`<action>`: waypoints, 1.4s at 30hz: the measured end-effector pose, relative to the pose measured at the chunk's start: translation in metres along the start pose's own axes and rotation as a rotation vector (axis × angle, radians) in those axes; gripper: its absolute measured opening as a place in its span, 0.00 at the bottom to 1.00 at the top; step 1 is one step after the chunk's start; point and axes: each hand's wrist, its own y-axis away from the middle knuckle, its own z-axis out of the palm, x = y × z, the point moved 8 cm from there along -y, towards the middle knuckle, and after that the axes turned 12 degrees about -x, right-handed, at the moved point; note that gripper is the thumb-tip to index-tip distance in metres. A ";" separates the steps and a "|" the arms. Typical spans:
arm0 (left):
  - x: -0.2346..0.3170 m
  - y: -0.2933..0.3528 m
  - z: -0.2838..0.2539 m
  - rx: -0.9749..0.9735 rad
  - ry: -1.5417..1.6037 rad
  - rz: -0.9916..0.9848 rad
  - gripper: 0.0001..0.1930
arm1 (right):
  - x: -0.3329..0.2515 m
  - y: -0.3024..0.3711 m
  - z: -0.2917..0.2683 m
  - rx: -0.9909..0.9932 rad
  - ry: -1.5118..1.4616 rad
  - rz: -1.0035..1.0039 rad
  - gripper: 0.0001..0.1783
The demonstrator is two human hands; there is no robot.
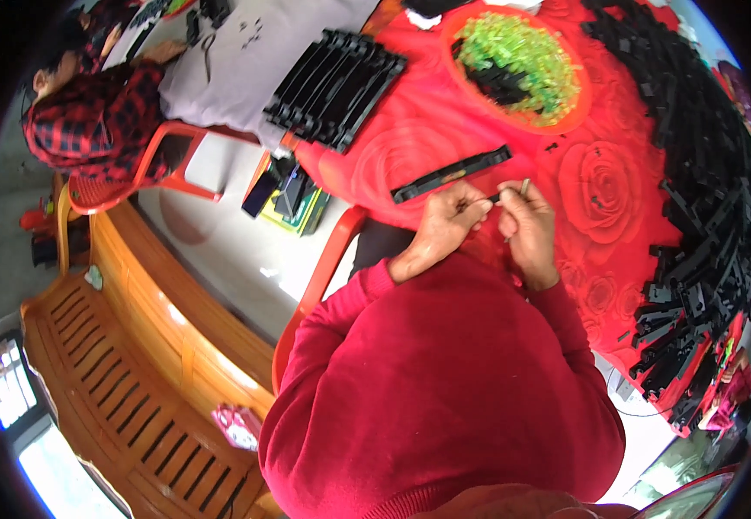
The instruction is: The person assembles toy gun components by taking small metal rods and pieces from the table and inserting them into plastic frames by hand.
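Observation:
My left hand (452,218) and my right hand (525,223) meet close to my body, above the near edge of the table. Both are closed, with a small black piece (494,198) pinched between their fingertips. A thin pale stick-like thing (525,185) pokes up from the fingers of my right hand; its kind is too small to make out. Just beyond my left hand, a long black plastic strip (451,173) lies slanted on the red flowered tablecloth (596,186).
An orange basin (585,95) of green and black bits stands at the back. Black strips lie in a row (336,89) at the far left; a large heap of black parts (709,173) covers the right side. A person in a checked shirt (99,125) sits left, near a wooden bench (133,363).

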 end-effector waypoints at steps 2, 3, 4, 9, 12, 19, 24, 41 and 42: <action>0.002 0.002 0.002 -0.032 0.037 0.063 0.06 | -0.016 0.002 -0.004 0.013 0.062 -0.039 0.06; 0.005 0.006 -0.003 0.033 -0.013 0.043 0.07 | -0.027 0.000 -0.016 0.049 0.047 -0.081 0.06; 0.009 0.008 -0.009 0.044 -0.009 0.040 0.07 | -0.038 -0.004 -0.028 0.078 0.032 -0.125 0.06; 0.066 0.037 -0.070 0.456 -0.854 0.311 0.07 | -0.081 -0.011 -0.052 0.149 0.080 -0.300 0.08; 0.051 0.031 -0.097 0.421 -0.753 0.198 0.10 | -0.063 -0.021 -0.029 0.076 0.148 -0.240 0.07; 0.041 0.020 -0.078 0.187 -1.017 0.044 0.18 | -0.013 -0.052 0.017 -0.106 0.339 -0.192 0.06; 0.038 0.019 -0.071 0.158 -1.031 0.049 0.18 | -0.001 -0.053 0.028 -0.109 0.549 -0.212 0.06; 0.034 0.017 -0.071 0.136 -0.988 0.018 0.17 | 0.000 -0.047 0.013 0.012 0.624 -0.236 0.04; 0.036 0.016 -0.070 0.128 -0.989 0.003 0.17 | 0.001 -0.047 0.015 0.016 0.648 -0.223 0.04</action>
